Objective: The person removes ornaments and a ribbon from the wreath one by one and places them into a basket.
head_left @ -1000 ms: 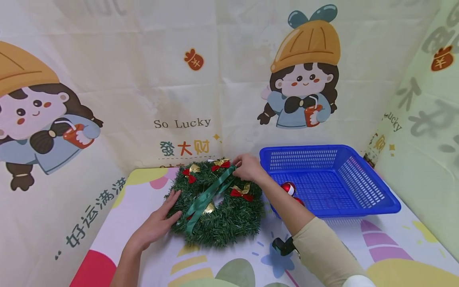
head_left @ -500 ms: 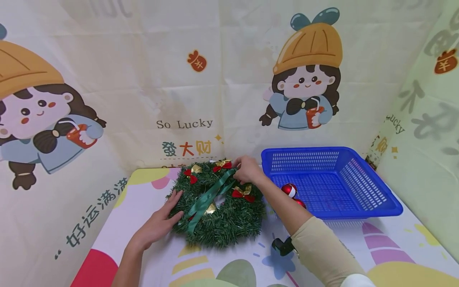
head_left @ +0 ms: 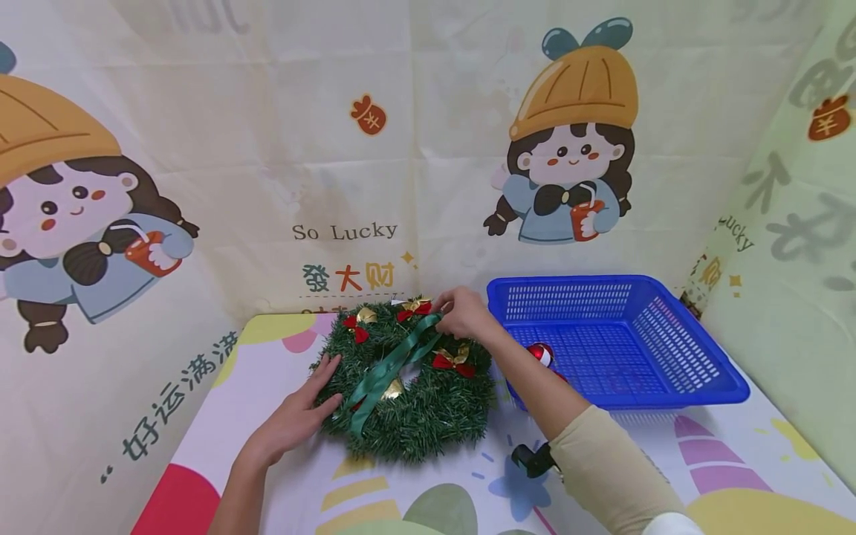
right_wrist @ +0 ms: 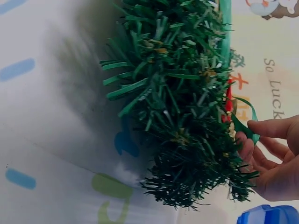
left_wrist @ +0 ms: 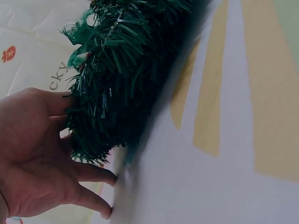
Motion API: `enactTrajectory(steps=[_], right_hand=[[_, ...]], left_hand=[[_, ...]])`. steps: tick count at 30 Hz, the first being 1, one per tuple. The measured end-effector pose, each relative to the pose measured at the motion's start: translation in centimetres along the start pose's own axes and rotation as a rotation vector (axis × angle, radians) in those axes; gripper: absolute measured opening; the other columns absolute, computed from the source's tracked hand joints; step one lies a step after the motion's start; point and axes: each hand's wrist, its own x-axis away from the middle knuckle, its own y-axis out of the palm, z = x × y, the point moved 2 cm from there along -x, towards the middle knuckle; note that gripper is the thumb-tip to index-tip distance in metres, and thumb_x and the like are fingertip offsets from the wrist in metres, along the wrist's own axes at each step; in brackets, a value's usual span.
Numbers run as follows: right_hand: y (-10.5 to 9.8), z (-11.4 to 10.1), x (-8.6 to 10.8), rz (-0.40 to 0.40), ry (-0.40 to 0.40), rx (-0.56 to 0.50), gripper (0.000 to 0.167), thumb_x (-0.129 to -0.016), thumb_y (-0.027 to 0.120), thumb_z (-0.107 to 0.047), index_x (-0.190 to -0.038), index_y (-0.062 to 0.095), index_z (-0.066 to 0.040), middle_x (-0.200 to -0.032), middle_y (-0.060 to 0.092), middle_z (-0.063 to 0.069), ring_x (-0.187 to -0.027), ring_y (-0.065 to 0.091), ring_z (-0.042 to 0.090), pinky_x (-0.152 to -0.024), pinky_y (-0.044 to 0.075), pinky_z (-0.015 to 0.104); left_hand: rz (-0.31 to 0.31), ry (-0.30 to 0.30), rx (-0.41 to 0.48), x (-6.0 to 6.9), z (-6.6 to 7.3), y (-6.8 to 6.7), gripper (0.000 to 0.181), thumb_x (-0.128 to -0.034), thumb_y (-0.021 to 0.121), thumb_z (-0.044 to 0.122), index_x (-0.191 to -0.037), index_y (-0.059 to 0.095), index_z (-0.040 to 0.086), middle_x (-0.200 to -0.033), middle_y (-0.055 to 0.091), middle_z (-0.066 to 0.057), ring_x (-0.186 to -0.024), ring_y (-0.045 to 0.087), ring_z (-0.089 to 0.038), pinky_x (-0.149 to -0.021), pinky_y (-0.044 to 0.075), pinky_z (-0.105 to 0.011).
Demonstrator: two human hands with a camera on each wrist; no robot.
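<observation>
A green wreath (head_left: 435, 416) lies on the table, dotted with red bows (head_left: 453, 362) and gold bits. Across its middle runs a satin green ribbon (head_left: 394, 362), from upper right to lower left. My right hand (head_left: 463, 313) pinches the ribbon's upper end between thumb and finger, at the wreath's far right; the right wrist view shows the ribbon (right_wrist: 245, 126) looped at those fingertips. Against the wreath's left edge rests my left hand (head_left: 301, 409), its fingers spread. The left wrist view shows some fingers of the hand (left_wrist: 42, 154) touching the greenery and others near the tabletop.
A blue plastic basket (head_left: 669, 397) stands at the right of the table, with red-and-white baubles (head_left: 540, 354) at its left side, partly behind my right forearm. A black object (head_left: 531, 461) shows beside my right sleeve. A printed cloth (head_left: 441, 186) hangs behind the table.
The view has shifted slightly. Both hands keep their places on the wreath and ribbon; my right forearm has moved a little, covering more of the baubles than half a second ago.
</observation>
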Motion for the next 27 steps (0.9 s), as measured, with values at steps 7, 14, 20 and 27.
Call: enactTrajectory(steps=[7,14,20,27], right_hand=[[-1.1,-0.9,1.1,-0.056,-0.011,-0.190,0.017,-0.094,0.072,0.000,-0.109,0.078,-0.006,-0.120,0.073,0.018,-0.088,0.072,0.034,-0.077,0.064,0.048],[-1.9,-1.9,2.2,-0.093,-0.042,-0.306,0.020,-0.098,0.069,-0.001,-0.116,0.075,0.000,-0.123,0.070,0.019,-0.108,0.070,0.040,-0.087,0.063,0.051],[-2.5,-2.7,3.0,-0.070,-0.062,-0.384,0.020,-0.097,0.068,-0.001,-0.116,0.076,0.000,-0.122,0.070,0.017,-0.106,0.072,0.039,-0.085,0.064,0.047],[-3.5,-3.6,4.3,-0.031,-0.084,-0.468,0.019,-0.099,0.066,-0.002,-0.116,0.075,0.001,-0.130,0.065,0.015,-0.097,0.073,0.032,-0.090,0.063,0.048]], left_hand=[[-0.001,0.006,-0.004,-0.1,0.0,0.0,0.072,-0.1111,0.050,0.035,-0.170,0.010,0.025,-0.177,-0.006,-0.010,-0.159,-0.002,-0.048,-0.123,0.011,-0.072],[-0.007,0.000,0.005,0.0,0.1,-0.1,0.072,-0.1111,0.051,0.034,-0.170,0.010,0.024,-0.177,-0.007,-0.009,-0.159,-0.003,-0.048,-0.123,0.010,-0.073],[-0.007,0.004,0.007,-0.1,-0.1,-0.1,0.072,-0.1110,0.051,0.034,-0.170,0.010,0.024,-0.176,-0.007,-0.009,-0.159,-0.002,-0.048,-0.123,0.011,-0.073],[-0.006,0.005,0.017,-0.1,-0.2,-0.1,0.073,-0.1105,0.052,0.033,-0.170,0.011,0.025,-0.177,-0.007,-0.009,-0.159,-0.001,-0.048,-0.122,0.011,-0.073]])
